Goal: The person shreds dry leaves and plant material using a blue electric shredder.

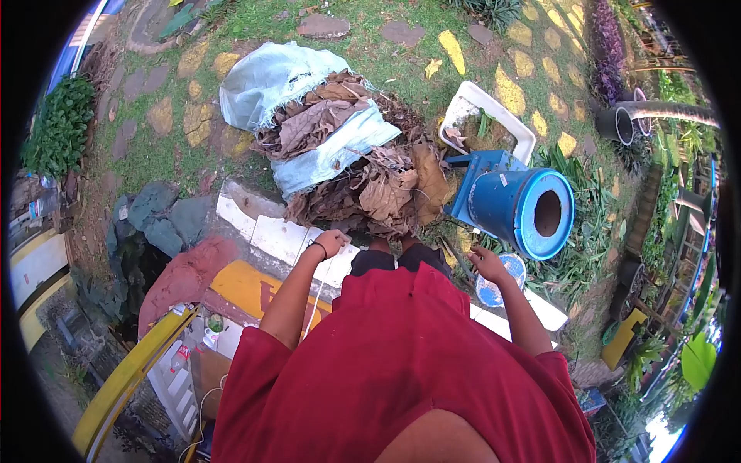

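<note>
In the head view, my left hand (pixel 333 243), with a dark band at the wrist, hangs above the white tiles (pixel 287 241). Its fingers are loosely bent and hold nothing that I can see. My right hand (pixel 488 265) hovers beside a round blue-and-white lid (pixel 502 279), fingers slightly curled and apart, with no object in them. Ahead of my feet lies a heap of dry brown leaves (pixel 386 189), partly inside a torn light-blue sack (pixel 282 81). To its right stands a blue shredder-like machine (pixel 498 201) with a round, dark opening.
Behind the machine sits a white basin (pixel 521 127) holding some plant matter. Cut green leaves (pixel 590 239) cover the ground at right. Yellow stepping stones (pixel 509 90) are set in the grass. At left are dark rocks (pixel 174 220), a yellow rail (pixel 131 378) and a plastic bottle (pixel 179 357).
</note>
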### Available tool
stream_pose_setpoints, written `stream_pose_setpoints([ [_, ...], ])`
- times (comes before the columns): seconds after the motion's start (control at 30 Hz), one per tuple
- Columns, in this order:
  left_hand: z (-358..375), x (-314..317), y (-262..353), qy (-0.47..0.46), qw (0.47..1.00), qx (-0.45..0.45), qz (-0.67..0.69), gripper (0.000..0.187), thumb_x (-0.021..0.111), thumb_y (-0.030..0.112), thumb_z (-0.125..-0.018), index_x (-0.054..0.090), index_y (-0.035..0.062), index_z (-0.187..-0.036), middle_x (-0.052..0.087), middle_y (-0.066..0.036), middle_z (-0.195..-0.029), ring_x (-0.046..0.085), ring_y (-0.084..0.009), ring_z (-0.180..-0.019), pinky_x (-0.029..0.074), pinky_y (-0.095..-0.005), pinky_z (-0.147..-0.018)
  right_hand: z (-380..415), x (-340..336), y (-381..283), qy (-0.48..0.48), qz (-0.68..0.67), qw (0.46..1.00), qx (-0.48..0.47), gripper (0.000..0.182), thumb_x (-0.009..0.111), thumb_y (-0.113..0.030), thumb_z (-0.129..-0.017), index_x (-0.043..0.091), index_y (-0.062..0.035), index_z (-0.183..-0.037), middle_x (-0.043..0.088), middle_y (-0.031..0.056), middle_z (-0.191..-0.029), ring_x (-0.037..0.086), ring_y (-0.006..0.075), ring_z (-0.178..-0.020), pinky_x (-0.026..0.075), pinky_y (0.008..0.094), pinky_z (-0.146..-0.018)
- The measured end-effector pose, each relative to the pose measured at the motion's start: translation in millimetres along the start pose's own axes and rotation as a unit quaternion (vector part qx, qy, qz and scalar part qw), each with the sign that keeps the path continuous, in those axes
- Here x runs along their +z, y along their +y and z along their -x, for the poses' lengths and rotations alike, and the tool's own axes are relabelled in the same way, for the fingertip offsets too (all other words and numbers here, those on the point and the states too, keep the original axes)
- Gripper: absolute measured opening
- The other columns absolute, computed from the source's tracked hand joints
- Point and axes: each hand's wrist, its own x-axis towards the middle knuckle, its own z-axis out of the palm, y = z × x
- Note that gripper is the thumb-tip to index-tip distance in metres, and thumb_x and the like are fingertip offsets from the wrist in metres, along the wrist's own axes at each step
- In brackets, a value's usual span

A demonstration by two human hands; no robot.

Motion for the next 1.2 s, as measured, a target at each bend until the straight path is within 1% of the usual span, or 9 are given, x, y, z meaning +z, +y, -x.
stream_pose_setpoints([
  [0.1, 1.8, -7.5, -2.2, 0.014, 1.0, -0.002, -0.002, 0.03, 0.045, 0.011, -0.093, 0.069, 0.0015, -0.109, 0.072, -0.015, -0.104, 0.068, -0.0239, -0.099, 0.052, -0.034, -0.087, -8.6, -2.6, 4.5, 0.005, 0.012, 1.0, -0.013, 0.052, 0.057, -0.043, -0.095, 0.061, -0.0047, -0.13, 0.064, 0.0193, -0.125, 0.062, 0.0339, -0.115, 0.047, 0.041, -0.099],
  [0.47, -4.7, 14.7, -30.0, 0.032, 0.998, -0.02, 0.053, 0.03, 0.045, 0.012, -0.095, 0.069, 0.001, -0.108, 0.072, -0.014, -0.103, 0.068, -0.023, -0.095, 0.055, -0.0352, -0.082, -39.6, -17.9, -9.0, -0.011, 0.063, 0.997, -0.046, 0.064, 0.064, -0.049, -0.088, 0.058, -0.004, -0.132, 0.063, 0.0241, -0.123, 0.061, 0.0357, -0.117, 0.045, 0.0421, -0.102],
  [0.53, -7.3, 26.7, -37.0, 0.049, 0.997, -0.008, 0.06, 0.027, 0.05, 0.018, -0.093, 0.071, 0.0062, -0.106, 0.072, -0.013, -0.103, 0.067, -0.0274, -0.101, 0.05, -0.0367, -0.092, -60.8, -12.2, -34.0, -0.027, 0.09, 0.991, -0.098, 0.066, 0.066, -0.047, -0.088, 0.054, -0.0024, -0.135, 0.061, 0.0236, -0.128, 0.058, 0.0357, -0.121, 0.045, 0.0423, -0.102],
  [0.63, -2.8, 44.6, -42.8, 0.077, 0.994, 0.025, 0.079, 0.029, 0.046, 0.012, -0.094, 0.07, 0.0014, -0.107, 0.071, -0.013, -0.104, 0.068, -0.022, -0.096, 0.055, -0.0354, -0.081, -104.7, -4.1, -120.1, -0.028, 0.208, 0.955, -0.21, 0.08, 0.072, -0.048, -0.082, 0.043, -0.0058, -0.144, 0.054, 0.024, -0.134, 0.052, 0.0402, -0.124, 0.043, 0.0445, -0.104],
  [0.7, 10.5, 56.9, -36.8, 0.084, 0.988, -0.013, 0.127, 0.027, 0.047, 0.013, -0.096, 0.069, 0.0018, -0.108, 0.071, -0.012, -0.103, 0.068, -0.0207, -0.094, 0.054, -0.0341, -0.082, -137.1, 5.0, -196.7, 0.007, 0.244, 0.919, -0.31, 0.086, 0.074, -0.048, -0.08, 0.037, -0.008, -0.147, 0.05, 0.0244, -0.136, 0.051, 0.0429, -0.124, 0.044, 0.0464, -0.103],
  [0.9, 26.7, 136.0, -74.5, 0.138, 0.921, -0.017, 0.363, 0.024, 0.05, 0.013, -0.098, 0.067, -0.0002, -0.108, 0.071, -0.011, -0.102, 0.068, -0.0183, -0.087, 0.054, -0.0299, -0.08, -274.3, 56.0, -414.0, 0.05, 0.338, 0.814, -0.471, 0.09, 0.074, -0.047, -0.081, 0.029, -0.0125, -0.152, 0.042, 0.0212, -0.144, 0.046, 0.0401, -0.129, 0.04, 0.0466, -0.107],
  [1.07, 30.2, 238.3, -129.3, 0.099, 0.867, -0.144, 0.468, 0.029, 0.046, 0.012, -0.098, 0.064, -0.0018, -0.115, 0.069, -0.012, -0.106, 0.068, -0.0183, -0.09, 0.054, -0.0309, -0.082, -376.0, 127.8, -518.9, 0.108, 0.417, 0.752, -0.499, 0.096, 0.073, -0.052, -0.08, 0.026, -0.0149, -0.154, 0.034, 0.019, -0.153, 0.037, 0.0383, -0.138, 0.033, 0.0492, -0.114],
  [1.13, 28.1, 288.1, -150.5, 0.086, 0.852, -0.154, 0.493, 0.031, 0.045, 0.013, -0.098, 0.063, -0.0039, -0.117, 0.068, -0.014, -0.109, 0.067, -0.0198, -0.095, 0.055, -0.0323, -0.084, -407.1, 146.1, -544.9, 0.12, 0.52, 0.704, -0.469, 0.11, 0.076, -0.06, -0.074, 0.018, -0.0182, -0.157, 0.024, 0.019, -0.158, 0.028, 0.04, -0.143, 0.026, 0.0545, -0.116],
  [1.2, 25.7, 323.6, -152.9, 0.096, 0.816, -0.162, 0.546, 0.031, 0.047, 0.014, -0.097, 0.064, -0.004, -0.116, 0.069, -0.014, -0.108, 0.067, -0.0211, -0.098, 0.056, -0.0328, -0.084, -440.6, 164.0, -545.0, 0.084, 0.556, 0.709, -0.426, 0.118, 0.078, -0.063, -0.069, 0.013, -0.0199, -0.158, 0.019, 0.0192, -0.16, 0.025, 0.0416, -0.144, 0.023, 0.0574, -0.116],
])
